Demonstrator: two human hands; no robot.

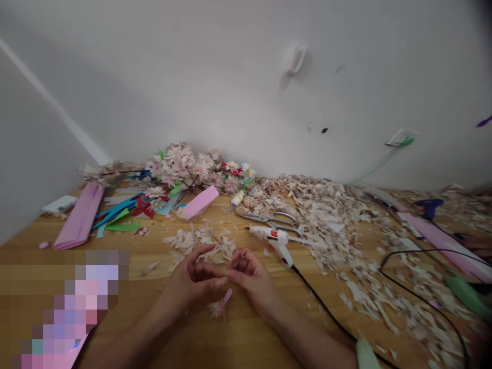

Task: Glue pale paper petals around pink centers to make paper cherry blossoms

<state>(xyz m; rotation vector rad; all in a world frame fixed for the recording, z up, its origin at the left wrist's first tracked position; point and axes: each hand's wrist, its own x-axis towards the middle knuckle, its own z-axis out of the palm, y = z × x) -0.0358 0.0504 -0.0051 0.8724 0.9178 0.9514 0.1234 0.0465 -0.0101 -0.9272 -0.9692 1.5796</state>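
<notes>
My left hand (200,272) and my right hand (249,277) meet at the fingertips above the wooden table. Both are closed in a pinch, thumbs close together; whatever sits between them is too small to make out. Just below the fingers is a small pale pink flower (217,307) with a pink paper strip (228,295) beside it. Loose pale petals (192,240) are scattered right behind my hands. To the right of them lies a white hot glue gun (271,234), its black cord running toward the front edge. Metal scissors (282,219) rest behind the glue gun.
Pale petal flakes (319,205) cover much of the right side. Artificial flowers (180,164) are heaped against the wall. Folded pink paper (79,215) and a pink paper piece (201,202) lie left. A blue glue gun (428,207) and black cord (423,250) are right.
</notes>
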